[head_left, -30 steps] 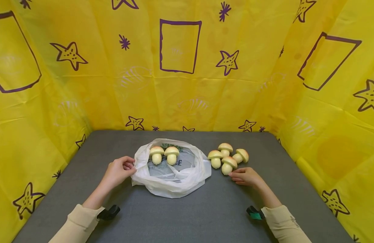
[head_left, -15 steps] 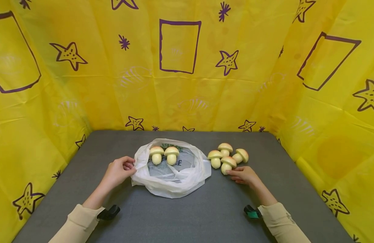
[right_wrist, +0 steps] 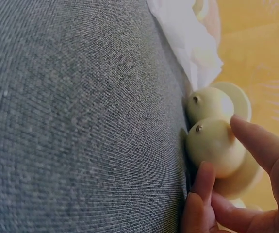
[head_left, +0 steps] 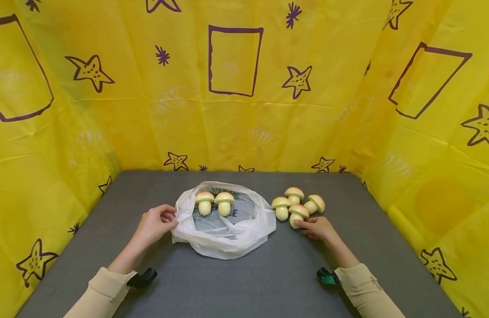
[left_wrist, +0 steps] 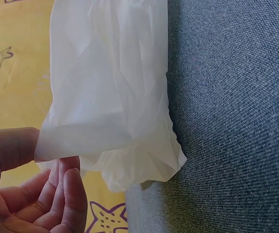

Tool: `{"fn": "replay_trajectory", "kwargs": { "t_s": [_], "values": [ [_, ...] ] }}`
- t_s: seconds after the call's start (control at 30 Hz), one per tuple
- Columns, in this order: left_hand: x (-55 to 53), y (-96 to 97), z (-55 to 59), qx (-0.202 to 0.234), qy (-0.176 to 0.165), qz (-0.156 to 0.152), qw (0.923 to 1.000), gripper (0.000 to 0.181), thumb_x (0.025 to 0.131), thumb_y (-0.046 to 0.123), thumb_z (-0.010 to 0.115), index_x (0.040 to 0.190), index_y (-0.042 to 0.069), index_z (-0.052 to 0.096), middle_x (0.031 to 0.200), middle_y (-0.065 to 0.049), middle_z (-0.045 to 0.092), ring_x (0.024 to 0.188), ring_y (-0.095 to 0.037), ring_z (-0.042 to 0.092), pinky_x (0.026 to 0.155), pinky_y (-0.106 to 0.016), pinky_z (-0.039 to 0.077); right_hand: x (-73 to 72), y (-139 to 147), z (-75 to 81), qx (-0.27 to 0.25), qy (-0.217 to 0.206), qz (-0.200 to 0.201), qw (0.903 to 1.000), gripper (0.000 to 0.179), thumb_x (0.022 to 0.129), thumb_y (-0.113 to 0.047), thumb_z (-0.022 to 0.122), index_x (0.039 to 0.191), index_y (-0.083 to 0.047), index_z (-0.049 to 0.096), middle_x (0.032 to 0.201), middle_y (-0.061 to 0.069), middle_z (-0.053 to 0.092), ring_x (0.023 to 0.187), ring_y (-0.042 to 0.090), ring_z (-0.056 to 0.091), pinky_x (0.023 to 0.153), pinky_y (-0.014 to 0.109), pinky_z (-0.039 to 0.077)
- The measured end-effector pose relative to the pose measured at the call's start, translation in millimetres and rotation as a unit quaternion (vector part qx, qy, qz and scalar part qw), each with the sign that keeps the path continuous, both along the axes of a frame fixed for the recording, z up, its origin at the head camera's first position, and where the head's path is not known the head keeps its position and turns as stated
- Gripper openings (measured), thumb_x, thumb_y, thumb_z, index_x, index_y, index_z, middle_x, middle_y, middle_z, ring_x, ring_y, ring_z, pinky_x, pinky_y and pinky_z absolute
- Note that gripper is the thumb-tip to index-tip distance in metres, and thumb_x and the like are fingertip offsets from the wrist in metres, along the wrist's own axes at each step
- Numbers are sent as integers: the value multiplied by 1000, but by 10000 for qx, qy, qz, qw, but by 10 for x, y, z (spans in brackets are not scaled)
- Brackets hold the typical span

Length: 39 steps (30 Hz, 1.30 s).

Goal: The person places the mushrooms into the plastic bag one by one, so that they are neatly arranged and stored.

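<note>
A white plastic bag [head_left: 240,247] lies with its mouth spread wide, and two toy mushrooms [head_left: 205,208] with orange-tinted caps rest inside it. The left hand [head_left: 157,223] pinches the bag's left rim between thumb and fingers; the left wrist view shows the thumb [left_wrist: 13,145] behind the film. Right of the bag, several more mushrooms [head_left: 281,213] stand in a close cluster. At the front one, the right hand [head_left: 317,227] pinches the pale stem of a mushroom [right_wrist: 214,148], thumb on one side and fingers on the other. Its cap is partly hidden in the right wrist view.
A dark grey cloth table [head_left: 244,291] lies under everything. Yellow curtains [head_left: 236,132] with drawn starfish enclose the back and both sides. The bag's right edge sits close beside the mushroom cluster.
The right hand has shifted slightly left and further onto the front mushroom's stem, and that mushroom has tilted slightly. The left hand and the bag have stayed in place.
</note>
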<state>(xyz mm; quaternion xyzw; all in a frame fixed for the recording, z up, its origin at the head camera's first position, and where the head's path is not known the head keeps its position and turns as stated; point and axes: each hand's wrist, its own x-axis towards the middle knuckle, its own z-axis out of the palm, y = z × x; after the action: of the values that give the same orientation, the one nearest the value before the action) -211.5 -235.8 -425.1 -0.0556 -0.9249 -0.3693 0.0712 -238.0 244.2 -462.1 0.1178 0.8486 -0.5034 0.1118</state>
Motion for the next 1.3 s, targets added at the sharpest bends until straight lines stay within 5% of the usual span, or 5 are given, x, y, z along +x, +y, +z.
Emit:
{"fn": "replay_trajectory", "kwargs": {
  "t_s": [0.5,1.3],
  "values": [
    [-6,-1,-7,35,59,-22,10000,25,77,8,72,99,0,65,80,-6,66,70,-14,60,59,-21,47,1,-34,-17,136,-46,-109,9998,55,78,-41,74,109,4,66,81,6,72,70,9,65,63,25,51],
    [0,1,3,37,69,-57,10000,25,76,7,71,99,-1,65,80,-6,66,70,-14,60,59,-21,47,48,10,23,4,-139,61,9999,59,80,-38,72,114,8,61,88,10,72,77,11,67,66,26,53]
  ]
}}
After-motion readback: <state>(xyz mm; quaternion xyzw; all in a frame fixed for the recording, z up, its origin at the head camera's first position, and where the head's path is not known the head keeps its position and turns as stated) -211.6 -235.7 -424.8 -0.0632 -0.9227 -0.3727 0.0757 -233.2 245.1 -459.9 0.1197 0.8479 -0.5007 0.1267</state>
